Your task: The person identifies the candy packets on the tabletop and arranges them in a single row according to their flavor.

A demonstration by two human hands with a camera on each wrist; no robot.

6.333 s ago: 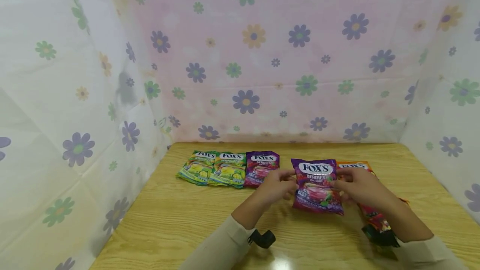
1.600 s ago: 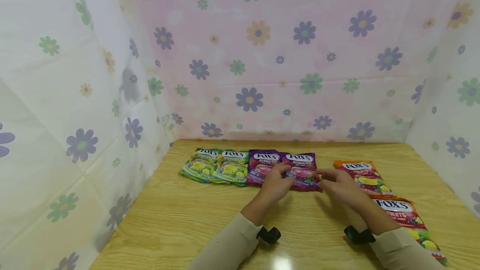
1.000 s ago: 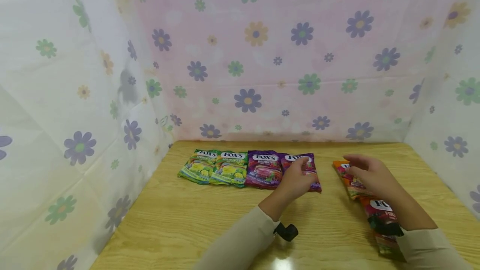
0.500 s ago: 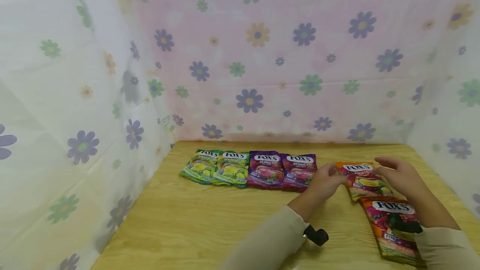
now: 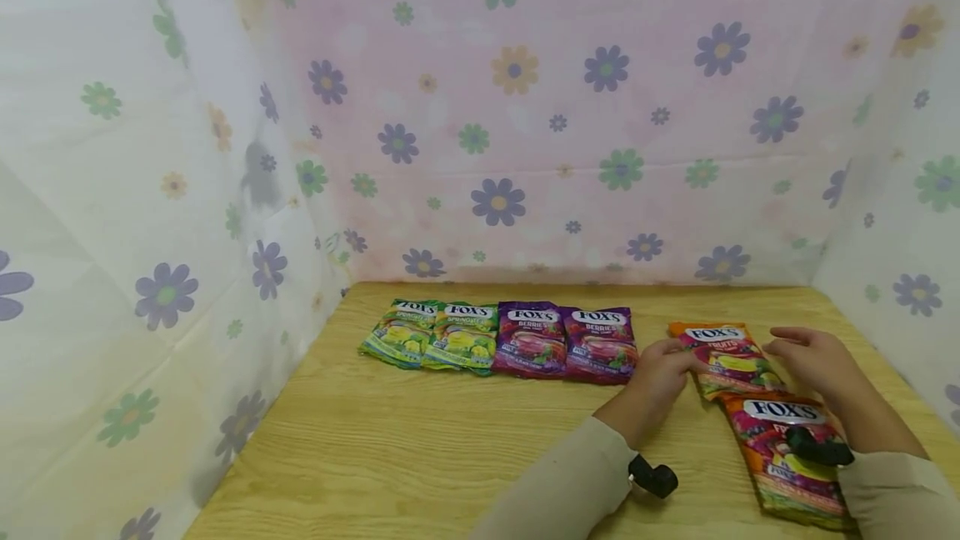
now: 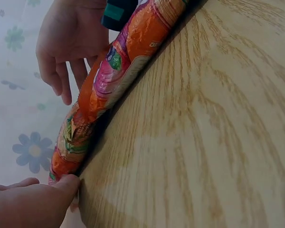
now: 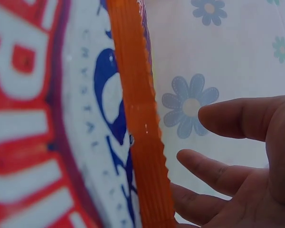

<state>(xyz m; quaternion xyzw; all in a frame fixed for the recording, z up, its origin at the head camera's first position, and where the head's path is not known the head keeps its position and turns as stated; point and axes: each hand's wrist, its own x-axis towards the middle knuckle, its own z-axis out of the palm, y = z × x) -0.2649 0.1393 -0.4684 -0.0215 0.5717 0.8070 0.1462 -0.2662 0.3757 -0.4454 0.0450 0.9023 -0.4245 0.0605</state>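
Observation:
My left hand (image 5: 657,377) is at the left edge of the far orange-and-red Fruits candy bag (image 5: 731,361). In the left wrist view, the thumb (image 6: 66,187) touches the end of that bag. Just right of it, my right hand (image 5: 825,369) hovers with fingers spread, apart from the bag. Nearer me lies a second Fruits candy bag (image 5: 787,473), its top edge meeting the far one; the right wrist strap and sleeve cover part of it. That wrist's view shows loosely extended fingers (image 7: 228,118) beside a close-up orange bag edge (image 7: 142,123), holding nothing.
To the left, two green Spring Tea candy bags (image 5: 461,340) and two purple Berries candy bags (image 5: 531,340) form a row along the back of the wooden table (image 5: 390,457). Flower-printed cloth (image 5: 555,173) encloses the back and sides.
The purple Berries bag, held up between both hands earlier, now lies at the row's right end. Both hands have left it and moved right to the far Fruits bag.

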